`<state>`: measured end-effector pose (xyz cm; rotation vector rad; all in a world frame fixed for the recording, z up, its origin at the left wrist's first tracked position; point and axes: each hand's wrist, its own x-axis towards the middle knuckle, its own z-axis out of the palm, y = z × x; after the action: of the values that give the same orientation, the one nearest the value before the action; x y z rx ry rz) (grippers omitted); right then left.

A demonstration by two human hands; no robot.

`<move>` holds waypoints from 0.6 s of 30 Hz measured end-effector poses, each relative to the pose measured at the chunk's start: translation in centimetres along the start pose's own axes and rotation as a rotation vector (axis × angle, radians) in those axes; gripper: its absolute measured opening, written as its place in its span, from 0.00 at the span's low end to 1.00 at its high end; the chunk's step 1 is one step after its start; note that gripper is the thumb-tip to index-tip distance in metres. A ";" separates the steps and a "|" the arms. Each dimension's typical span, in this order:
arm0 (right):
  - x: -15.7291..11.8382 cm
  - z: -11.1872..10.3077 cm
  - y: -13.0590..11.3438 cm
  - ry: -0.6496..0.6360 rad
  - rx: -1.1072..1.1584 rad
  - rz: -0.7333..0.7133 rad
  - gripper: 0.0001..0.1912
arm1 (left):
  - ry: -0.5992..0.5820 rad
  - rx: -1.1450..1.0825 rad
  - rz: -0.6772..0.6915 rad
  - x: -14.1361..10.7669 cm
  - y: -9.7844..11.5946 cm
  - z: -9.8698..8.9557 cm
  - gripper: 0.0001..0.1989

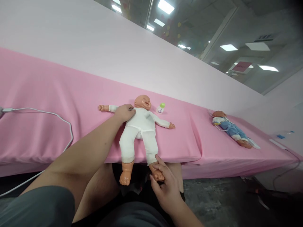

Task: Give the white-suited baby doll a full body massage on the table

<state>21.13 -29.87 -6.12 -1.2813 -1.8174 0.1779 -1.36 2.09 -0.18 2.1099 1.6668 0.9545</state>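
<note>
A baby doll [141, 121] with a white cloth body and bare plastic head, hands and feet lies face up on the pink-covered bed. Its lower legs hang past the bed's front edge. My left hand [125, 112] is closed about the doll's shoulder and upper arm, on the left side of the picture; the fingertips curl partly out of sight. Low in front, my right hand [168, 187] holds the doll's foot on the right, with thumb and fingers to either side of it. A small bottle with a green cap [160, 108] stands beside the doll's head.
A second doll in blue clothes [230, 128] lies farther right on the pink cover [180, 143], with thin tubing about it. A white cable [70, 126] runs down over the bed at left. Behind rises a pale wall [132, 63] with a window above.
</note>
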 end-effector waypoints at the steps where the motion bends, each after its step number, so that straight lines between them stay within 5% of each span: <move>1: 0.3 -0.1 -0.2 0.011 0.006 0.002 0.20 | -0.001 0.002 0.001 0.0 0.0 0.0 0.21; 9: 6.5 -1.0 -1.3 0.067 0.002 0.049 0.17 | 0.007 0.022 0.006 0.1 -0.2 0.2 0.22; 18: 12.1 2.7 1.7 0.085 0.053 0.023 0.18 | 0.007 -0.008 0.024 0.2 -0.7 0.3 0.21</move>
<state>19.38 -18.26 -1.77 -1.2552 -1.7153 0.1802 -1.64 2.49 -0.78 2.1288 1.6420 0.9751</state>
